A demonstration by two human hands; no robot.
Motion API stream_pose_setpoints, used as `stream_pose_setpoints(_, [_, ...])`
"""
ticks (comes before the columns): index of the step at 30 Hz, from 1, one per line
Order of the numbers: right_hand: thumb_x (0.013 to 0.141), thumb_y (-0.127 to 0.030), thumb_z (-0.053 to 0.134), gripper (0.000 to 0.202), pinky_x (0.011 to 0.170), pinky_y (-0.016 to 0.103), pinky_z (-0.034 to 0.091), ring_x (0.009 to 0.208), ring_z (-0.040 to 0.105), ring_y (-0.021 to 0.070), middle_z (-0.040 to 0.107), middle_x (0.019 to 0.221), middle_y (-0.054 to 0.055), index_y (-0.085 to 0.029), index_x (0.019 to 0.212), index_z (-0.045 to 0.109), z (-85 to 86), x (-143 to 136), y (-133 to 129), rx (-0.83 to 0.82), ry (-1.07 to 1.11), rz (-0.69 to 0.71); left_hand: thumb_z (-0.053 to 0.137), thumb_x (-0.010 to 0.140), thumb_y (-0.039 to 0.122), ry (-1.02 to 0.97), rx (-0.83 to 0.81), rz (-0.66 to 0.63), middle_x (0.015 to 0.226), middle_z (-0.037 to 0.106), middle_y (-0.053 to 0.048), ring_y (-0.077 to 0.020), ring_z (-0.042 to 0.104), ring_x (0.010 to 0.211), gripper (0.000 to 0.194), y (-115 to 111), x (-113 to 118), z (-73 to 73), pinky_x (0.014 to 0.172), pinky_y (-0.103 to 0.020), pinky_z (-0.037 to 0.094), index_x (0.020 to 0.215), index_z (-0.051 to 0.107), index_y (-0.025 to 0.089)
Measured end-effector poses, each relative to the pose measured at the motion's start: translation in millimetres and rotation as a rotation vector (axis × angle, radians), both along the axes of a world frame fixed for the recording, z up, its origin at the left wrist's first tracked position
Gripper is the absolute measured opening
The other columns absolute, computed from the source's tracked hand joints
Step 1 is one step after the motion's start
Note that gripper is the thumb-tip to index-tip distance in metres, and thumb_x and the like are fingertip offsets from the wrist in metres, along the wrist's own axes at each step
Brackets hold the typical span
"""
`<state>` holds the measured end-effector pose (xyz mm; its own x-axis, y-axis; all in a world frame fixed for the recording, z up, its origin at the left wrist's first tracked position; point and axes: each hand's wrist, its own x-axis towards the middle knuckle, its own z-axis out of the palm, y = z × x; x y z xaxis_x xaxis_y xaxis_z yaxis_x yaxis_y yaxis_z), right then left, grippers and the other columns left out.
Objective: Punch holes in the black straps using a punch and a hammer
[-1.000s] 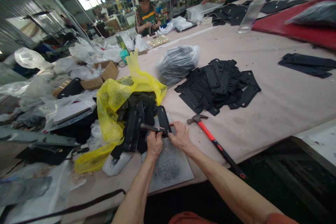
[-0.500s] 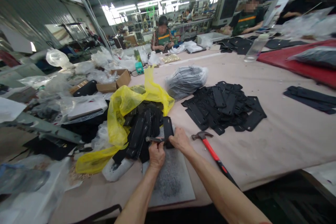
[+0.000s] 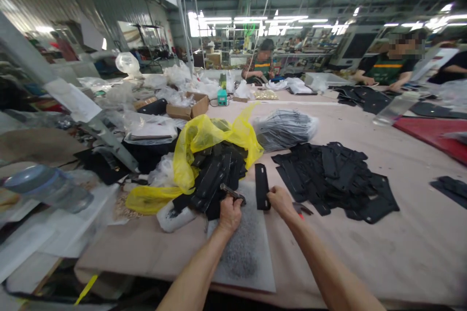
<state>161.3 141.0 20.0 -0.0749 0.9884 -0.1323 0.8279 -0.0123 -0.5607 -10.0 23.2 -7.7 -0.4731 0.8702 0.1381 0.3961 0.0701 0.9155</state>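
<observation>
My left hand point(image 3: 230, 214) is closed round a short metal rod-like tool point(image 3: 230, 192), which lies crosswise above a pale board point(image 3: 257, 252) with dark marks on its surface. My right hand point(image 3: 281, 201) pinches the lower right edge of a flat black strip point(image 3: 261, 187) with small slots at its ends. The strip is at the board's right edge, apart from the tool. Left of it, more black strips point(image 3: 211, 180) spill out of a yellow bag point(image 3: 186, 141). Beside my right wrist shows the head of a claw hammer point(image 3: 303, 209); my forearm hides most of the rest.
A heap of black pieces point(image 3: 335, 175) lies to the right, with a plastic-wrapped bundle point(image 3: 286, 129) behind it. Clear bags and an open carton point(image 3: 189, 107) crowd the left. A bottle point(image 3: 396, 107) lies tilted at right. Two co-workers sit across the table.
My right hand has moved the black strip right, away from the tool in my left hand. The head view has swung left, and the hammer is now mostly behind my right forearm.
</observation>
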Motion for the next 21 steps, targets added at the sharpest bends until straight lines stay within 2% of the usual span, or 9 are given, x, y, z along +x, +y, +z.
stream_pose_setpoints(2, [0.07, -0.019, 0.053, 0.015, 0.064, 0.027, 0.043, 0.073, 0.063, 0.0209, 0.068, 0.072, 0.007, -0.016, 0.075, 0.067, 13.1, 23, 21, 0.069, 0.01, -0.091, 0.053, 0.084, 0.017, 0.013, 0.004, -0.014, 0.092, 0.074, -0.01, -0.023, 0.069, 0.09, 0.018, 0, 0, -3.2, 0.084, -0.033, 0.053, 0.093, 0.068, 0.015])
stream_pose_setpoints(5, [0.078, -0.022, 0.043, 0.039, 0.081, 0.037, 0.046, 0.095, 0.063, 0.0291, 0.067, 0.102, 0.021, -0.005, 0.107, 0.064, 37.8, 56, 52, 0.221, 0.001, -0.321, 0.054, 0.084, 0.015, 0.032, 0.003, -0.027, 0.093, 0.073, -0.01, -0.0224, 0.069, 0.091, 0.018, 1, 0, -8.0, 0.084, -0.032, 0.053, 0.093, 0.069, 0.016])
stream_pose_setpoints(7, [0.081, -0.026, 0.04, 0.048, 0.086, 0.042, 0.045, 0.101, 0.061, 0.0318, 0.064, 0.11, 0.025, -0.001, 0.118, 0.058, 50.7, 60, 62, 0.301, 0.005, -0.407, 0.054, 0.084, 0.016, 0.033, -0.003, -0.031, 0.092, 0.073, -0.009, -0.022, 0.069, 0.091, 0.018, 1, 1, -10.0, 0.084, -0.032, 0.053, 0.093, 0.069, 0.017])
stream_pose_setpoints(8, [0.081, -0.028, 0.042, 0.047, 0.087, 0.042, 0.045, 0.101, 0.061, 0.031, 0.065, 0.109, 0.024, -0.002, 0.117, 0.06, 54.9, 54, 63, 0.326, 0.036, -0.376, 0.054, 0.084, 0.016, 0.033, -0.004, -0.033, 0.091, 0.073, -0.009, -0.0221, 0.069, 0.09, 0.017, 1, 1, -10.6, 0.084, -0.032, 0.053, 0.093, 0.068, 0.017])
stream_pose_setpoints(10, [0.079, -0.032, 0.049, 0.041, 0.085, 0.038, 0.047, 0.094, 0.064, 0.0266, 0.069, 0.101, 0.016, -0.01, 0.109, 0.066, 59.3, 24, 55, 0.338, 0.152, -0.164, 0.053, 0.084, 0.015, 0.036, 0.003, -0.045, 0.091, 0.073, -0.009, -0.0224, 0.069, 0.091, 0.017, 1, 1, -11.1, 0.084, -0.033, 0.053, 0.093, 0.068, 0.017])
stream_pose_setpoints(12, [0.079, -0.033, 0.052, 0.034, 0.082, 0.035, 0.049, 0.086, 0.064, 0.0224, 0.071, 0.095, 0.01, -0.015, 0.103, 0.068, 61.3, -22, 40, 0.306, 0.28, 0.176, 0.052, 0.083, 0.014, 0.051, 0.024, -0.067, 0.094, 0.072, -0.009, -0.0228, 0.068, 0.093, 0.018, 0, 1, -11.5, 0.086, -0.034, 0.052, 0.094, 0.067, 0.017])
stream_pose_setpoints(14, [0.082, -0.028, 0.051, 0.031, 0.081, 0.033, 0.048, 0.087, 0.064, 0.02, 0.07, 0.098, 0.008, -0.017, 0.106, 0.068, 64.0, -74, 22, 0.275, 0.293, 0.53, 0.051, 0.082, 0.013, 0.073, 0.033, -0.095, 0.096, 0.072, -0.009, -0.0233, 0.067, 0.095, 0.02, -1, 2, -12.5, 0.087, -0.035, 0.052, 0.095, 0.066, 0.017])
stream_pose_setpoints(17, [0.079, -0.018, 0.056, 0.037, 0.088, 0.037, 0.044, 0.102, 0.059, 0.0222, 0.066, 0.114, 0.008, -0.02, 0.115, 0.065, 69.5, -136, 4, 0.335, 0.083, 0.951, 0.051, 0.081, 0.013, 0.104, -0.011, -0.135, 0.093, 0.071, -0.009, -0.0243, 0.067, 0.092, 0.017, -3, 3, -16.0, 0.085, -0.037, 0.053, 0.091, 0.065, 0.017])
stream_pose_setpoints(21, [0.077, -0.022, 0.065, 0.052, 0.09, 0.043, 0.041, 0.109, 0.053, 0.0271, 0.055, 0.133, 0.009, -0.024, 0.128, 0.058, 72.6, -177, -2, 0.434, -0.281, 1.289, 0.051, 0.081, 0.014, 0.13, -0.028, -0.164, 0.09, 0.07, -0.009, -0.0232, 0.066, 0.088, 0.014, -2, 5, -20.8, 0.083, -0.036, 0.054, 0.088, 0.062, 0.017])
